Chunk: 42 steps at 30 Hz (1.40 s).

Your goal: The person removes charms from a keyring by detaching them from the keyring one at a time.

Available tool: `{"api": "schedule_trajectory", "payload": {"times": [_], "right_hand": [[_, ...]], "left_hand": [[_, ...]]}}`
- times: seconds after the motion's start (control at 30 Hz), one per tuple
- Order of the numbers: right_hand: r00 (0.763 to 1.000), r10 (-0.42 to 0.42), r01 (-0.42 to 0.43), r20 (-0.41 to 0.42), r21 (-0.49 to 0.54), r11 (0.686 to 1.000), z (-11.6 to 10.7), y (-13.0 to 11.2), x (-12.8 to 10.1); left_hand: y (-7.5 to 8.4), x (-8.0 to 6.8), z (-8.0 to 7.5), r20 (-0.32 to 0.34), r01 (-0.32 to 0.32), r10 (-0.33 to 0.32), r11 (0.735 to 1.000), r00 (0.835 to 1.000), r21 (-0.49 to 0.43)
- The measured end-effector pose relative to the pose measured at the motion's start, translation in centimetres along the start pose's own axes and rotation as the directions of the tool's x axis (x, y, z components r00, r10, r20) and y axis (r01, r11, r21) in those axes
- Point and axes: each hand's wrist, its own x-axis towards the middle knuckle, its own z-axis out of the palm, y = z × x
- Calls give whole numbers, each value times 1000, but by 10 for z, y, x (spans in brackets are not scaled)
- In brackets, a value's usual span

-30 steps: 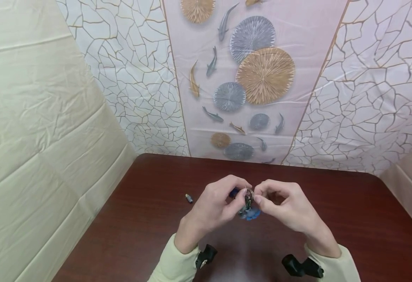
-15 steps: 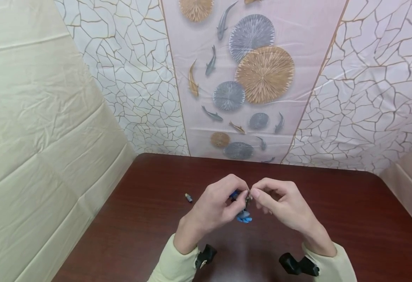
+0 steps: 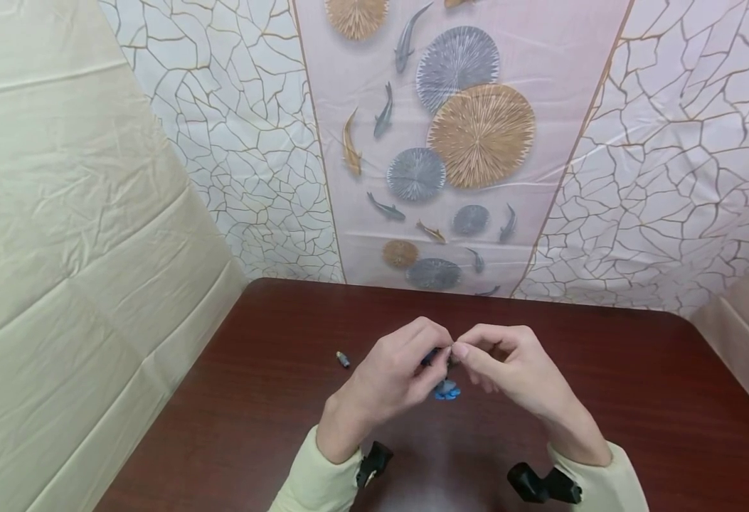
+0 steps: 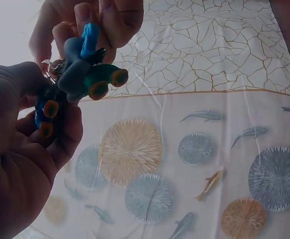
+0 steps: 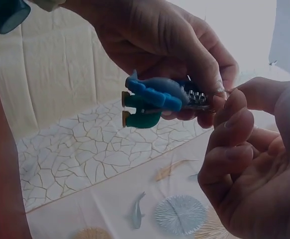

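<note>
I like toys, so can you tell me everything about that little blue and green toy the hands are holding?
The toy looks like soft rubbery plastic: a grey-blue body with a bright blue ridged strip, and green legs ending in orange soles. A metal ring sits at one end. It is held up above the dark red table. The left hand grips its body, while the right hand pinches at the ring end.

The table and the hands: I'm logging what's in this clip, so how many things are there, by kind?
Hands: 2, the left hand and the right hand, both pinching the charm
Blue and green toy charm on a metal ring: 1
Small grey-blue piece lying loose on the table: 1
Dark red table: 1
Total: 5
</note>
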Motion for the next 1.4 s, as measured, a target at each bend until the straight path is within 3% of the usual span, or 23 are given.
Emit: {"api": "schedule_trajectory", "payload": {"times": [0.27,0.5,0.77,1.07,1.4], "right_hand": [[999,-38,38,24,19,999,-1,0,0],[999,-32,32,23,8,999,0,1,2],[999,-1,-2,35,70,998,-2,4,3],[998,-36,33,45,78,996,-3,5,3],[998,-23,17,58,110,994,-3,3,2]], "left_hand": [[-2,-1,0,-16,8,-9,1000,1000,-9],[-3,-3,0,-38,52,-56,994,998,-99],[-3,-3,1,-33,43,-47,995,998,-91],[-4,-3,1,-56,77,-83,992,995,-103],[-2,-2,0,-47,72,-76,994,996,-76]]}}
